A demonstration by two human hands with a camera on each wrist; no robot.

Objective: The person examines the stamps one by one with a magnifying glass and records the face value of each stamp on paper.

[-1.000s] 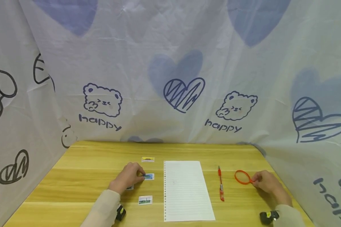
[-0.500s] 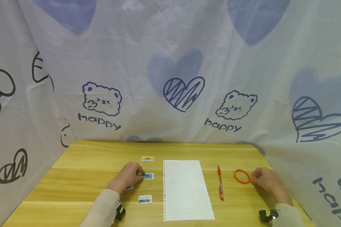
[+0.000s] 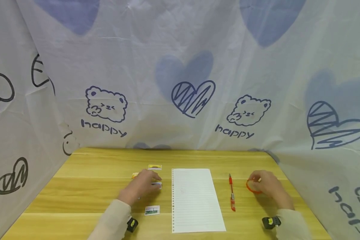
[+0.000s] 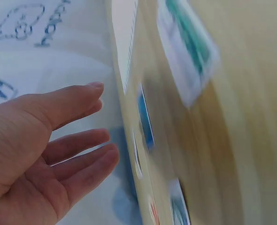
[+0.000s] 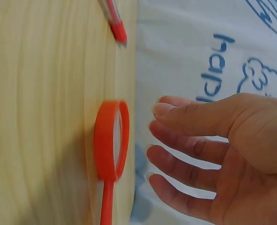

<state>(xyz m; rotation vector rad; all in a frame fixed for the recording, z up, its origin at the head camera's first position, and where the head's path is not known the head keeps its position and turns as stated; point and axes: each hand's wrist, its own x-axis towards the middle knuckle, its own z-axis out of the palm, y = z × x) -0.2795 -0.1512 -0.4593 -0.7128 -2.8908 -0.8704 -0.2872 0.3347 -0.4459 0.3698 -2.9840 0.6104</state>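
My left hand [image 3: 142, 186] hovers over the small picture cards, which look like stamps. Its fingers are apart and empty in the left wrist view. Partly beneath it in the head view lies a blue stamp [image 4: 146, 117]. A green landscape stamp [image 3: 152, 210] lies nearer me, a yellow one [image 3: 155, 167] farther off, and an orange one [image 3: 134, 175] peeks out behind the hand. On the right, a red-rimmed magnifying glass [image 5: 103, 140] lies on the table, its red handle [image 5: 107, 201] showing below the lens. My right hand [image 3: 268, 185] is above it, fingers loosely bent and holding nothing.
A lined white sheet [image 3: 195, 200] with punched holes lies mid-table. Between it and the magnifying glass is a red pen [image 3: 231, 191]. The wooden table [image 3: 87, 186] is bordered by a patterned white cloth [image 3: 150, 133] at back and sides.
My right hand has let go of the magnifying glass handle and moved left above its rim. The left hand has lifted off the blue stamp and shifted slightly right, uncovering an orange stamp.
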